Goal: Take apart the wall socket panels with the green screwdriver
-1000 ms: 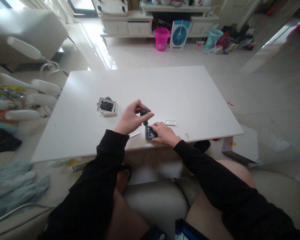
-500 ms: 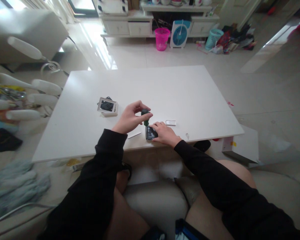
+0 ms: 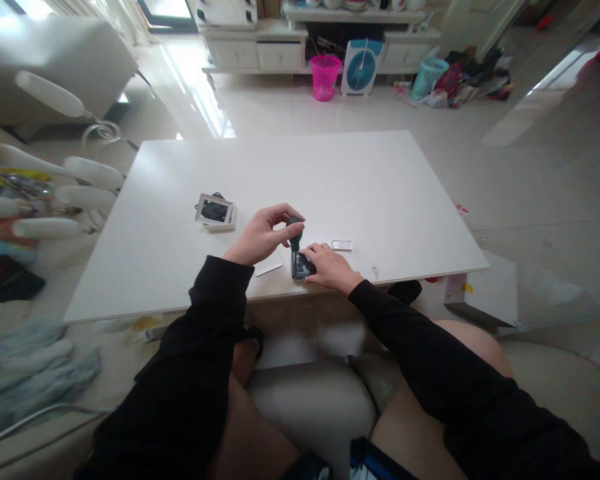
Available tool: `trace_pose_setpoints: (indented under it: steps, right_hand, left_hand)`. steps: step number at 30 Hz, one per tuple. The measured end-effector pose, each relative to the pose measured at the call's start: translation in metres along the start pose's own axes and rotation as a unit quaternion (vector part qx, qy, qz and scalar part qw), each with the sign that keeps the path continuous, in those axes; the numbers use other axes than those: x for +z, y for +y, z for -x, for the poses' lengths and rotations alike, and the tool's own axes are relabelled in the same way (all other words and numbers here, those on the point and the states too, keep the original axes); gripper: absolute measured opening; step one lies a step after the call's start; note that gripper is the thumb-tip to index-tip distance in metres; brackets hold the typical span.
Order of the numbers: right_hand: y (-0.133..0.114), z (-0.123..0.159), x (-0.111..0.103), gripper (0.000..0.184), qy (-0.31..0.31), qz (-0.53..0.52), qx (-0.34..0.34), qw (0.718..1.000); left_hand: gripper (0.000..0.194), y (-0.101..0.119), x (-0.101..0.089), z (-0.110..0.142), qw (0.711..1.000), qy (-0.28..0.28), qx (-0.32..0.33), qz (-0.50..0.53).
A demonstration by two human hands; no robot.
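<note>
My left hand (image 3: 270,233) is closed round the dark green handle of a screwdriver (image 3: 295,240), held upright with its lower end at the far left corner of a small black rectangular case (image 3: 300,266). What the screwdriver's tip touches is too small to make out. My right hand (image 3: 331,266) grips the case from its right side and holds it on the white table (image 3: 330,180) near the front edge. Its fingers hide the right part of the case. A thin white strip (image 3: 269,270) lies left of the case, and a small whitish rectangular piece (image 3: 342,245) lies beyond my right hand.
An open pale box (image 3: 220,217) with dark parts lies left on the table. A small clear item (image 3: 375,272) sits near the front edge at right. A lamp with white arms (image 3: 93,173) stands beside the table's left edge. A grey-white box (image 3: 485,287) stands off the right corner.
The screwdriver handle and the fingers of my left hand have shifted slightly to the right and look a little turned. My right hand and the black case stay in place.
</note>
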State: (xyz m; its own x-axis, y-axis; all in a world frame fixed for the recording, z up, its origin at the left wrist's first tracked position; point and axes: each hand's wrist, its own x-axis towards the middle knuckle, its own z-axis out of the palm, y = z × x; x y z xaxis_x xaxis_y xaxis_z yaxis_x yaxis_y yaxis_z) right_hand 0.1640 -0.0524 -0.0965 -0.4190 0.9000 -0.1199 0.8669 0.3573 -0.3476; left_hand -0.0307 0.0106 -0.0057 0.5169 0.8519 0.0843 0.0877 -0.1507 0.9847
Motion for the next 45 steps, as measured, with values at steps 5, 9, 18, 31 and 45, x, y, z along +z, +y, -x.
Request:
trace_pose_setpoints:
  steps: [5,9,18,31,45]
  right_hand:
    - [0.0,0.0,0.0,0.071,0.004,0.0,0.001,1.0]
    - [0.001,0.0,0.0,0.068,-0.002,-0.003,0.002,1.0]
    - [0.0,0.0,0.0,0.072,-0.003,-0.007,0.003,1.0]
    - [-0.001,0.0,-0.002,0.067,-0.004,-0.012,0.007,1.0]
    - [0.001,0.0,0.0,0.065,-0.001,-0.01,0.001,1.0]
  left_hand:
    - [0.037,-0.003,0.01,0.0,0.998,0.063,0.007,0.006]
    - [0.04,0.002,0.006,0.001,0.997,-0.035,-0.014,0.061]
    - [0.038,0.001,0.005,0.001,0.998,0.062,0.01,0.0]
    - [0.041,0.005,-0.001,0.002,0.998,-0.014,-0.021,0.052]
    - [0.041,0.003,0.0,0.001,0.996,-0.049,-0.035,0.069]
